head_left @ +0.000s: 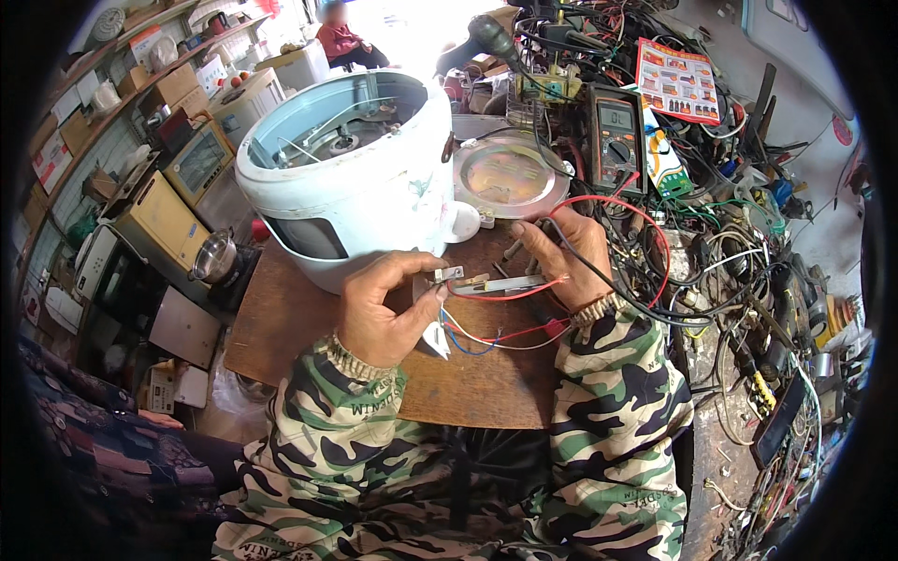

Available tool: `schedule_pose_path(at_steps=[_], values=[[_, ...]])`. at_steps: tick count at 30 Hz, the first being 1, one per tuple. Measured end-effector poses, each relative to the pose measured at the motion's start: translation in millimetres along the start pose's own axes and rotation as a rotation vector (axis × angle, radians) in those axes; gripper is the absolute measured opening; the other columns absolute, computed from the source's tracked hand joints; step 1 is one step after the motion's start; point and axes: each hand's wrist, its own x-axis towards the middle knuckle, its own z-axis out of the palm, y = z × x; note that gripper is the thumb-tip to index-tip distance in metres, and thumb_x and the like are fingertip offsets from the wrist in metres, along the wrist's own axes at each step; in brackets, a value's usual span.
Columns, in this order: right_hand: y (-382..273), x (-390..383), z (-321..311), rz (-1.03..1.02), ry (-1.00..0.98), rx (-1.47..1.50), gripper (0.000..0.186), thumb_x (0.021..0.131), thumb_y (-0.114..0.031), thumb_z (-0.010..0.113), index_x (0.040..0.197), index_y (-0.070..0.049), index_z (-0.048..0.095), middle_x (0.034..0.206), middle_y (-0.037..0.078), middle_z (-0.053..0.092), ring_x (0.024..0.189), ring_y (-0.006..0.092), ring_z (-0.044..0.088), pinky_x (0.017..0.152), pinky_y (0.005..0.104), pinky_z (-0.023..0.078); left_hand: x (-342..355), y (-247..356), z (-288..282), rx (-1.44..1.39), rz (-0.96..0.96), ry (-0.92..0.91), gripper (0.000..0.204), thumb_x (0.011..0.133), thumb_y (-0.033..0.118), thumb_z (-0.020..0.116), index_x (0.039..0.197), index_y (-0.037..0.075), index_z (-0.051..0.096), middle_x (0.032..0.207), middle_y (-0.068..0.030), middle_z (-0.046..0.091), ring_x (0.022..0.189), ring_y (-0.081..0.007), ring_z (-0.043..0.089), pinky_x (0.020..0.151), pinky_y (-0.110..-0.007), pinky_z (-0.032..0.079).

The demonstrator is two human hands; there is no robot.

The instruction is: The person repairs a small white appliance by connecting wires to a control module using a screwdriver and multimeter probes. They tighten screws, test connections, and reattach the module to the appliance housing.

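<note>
Two camouflage sleeves (both printed with lettering) reach over a table, left hand pinching a metal tab, right hand curled around leads.

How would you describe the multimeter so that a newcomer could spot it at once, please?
Start at the big white drum-like housing on the brown table, then move right, past the pale round disc. The multimeter is the dark, rectangular device beyond the right hand. Unlike the printed sheet beside it, it has a grey screen above a round dial.
</note>
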Motion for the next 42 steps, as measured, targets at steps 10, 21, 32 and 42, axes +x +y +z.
schedule_pose_path(at_steps=[10, 21, 32, 42], values=[[10.2, 1.7, -16.7, 0.084, -0.09, -0.011, 0.024, 0.094, -0.021, 0.073, 0.098, 0.002, 0.077, 0.07, 0.007, 0.07, 0.064, 0.0104, 0.065, 0.059, 0.0303, 0.051, 1.8, 6.3, -2.9, 0.104, 0.036, -0.096, 0.027, 0.091, 0.0, 0.07, 0.117, -0.006, 0.065, 0.104, -0.0106, 0.071, 0.096, -0.014, 0.068, 0.085, -0.028, 0.054], [-3.3, 0.8, -41.1, 0.025, 0.602, 0.63, 0.041, 0.102, -0.047, 0.061, 0.081, -0.012, 0.059, 0.06, -0.003, 0.054, 0.043, 0.0045, 0.043, 0.038, 0.0219, 0.028, 4.8, 13.8, 1.9, 0.178, 0.144, 0.021, 0.029, 0.081, 0.0, 0.08, 0.109, -0.002, 0.071, 0.096, -0.0106, 0.073, 0.088, -0.0162, 0.07, 0.079, -0.03, 0.055], [-27.7, -21.9, -40.8, -0.136, 0.218, 0.849, 0.037, 0.101, -0.039, 0.063, 0.096, -0.003, 0.067, 0.08, 0.009, 0.07, 0.056, 0.0107, 0.063, 0.045, 0.023, 0.049, 5.8, 19.6, 7.9, 0.305, 0.201, 0.063, 0.032, 0.076, 0.001, 0.081, 0.105, -0.001, 0.069, 0.09, -0.0084, 0.069, 0.076, -0.0134, 0.063, 0.071, -0.029, 0.052], [-39.6, -26.3, -13.3, -0.07, 0.07, 0.588, 0.023, 0.103, -0.018, 0.064, 0.096, 0.003, 0.07, 0.077, 0.001, 0.067, 0.067, 0.0061, 0.061, 0.059, 0.0223, 0.048, 5.5, 28.6, 16.2, 0.328, 0.154, -0.061, 0.039, 0.071, 0.0, 0.079, 0.108, 0.0, 0.068, 0.086, -0.0066, 0.065, 0.069, -0.0121, 0.056, 0.064, -0.028, 0.049]])
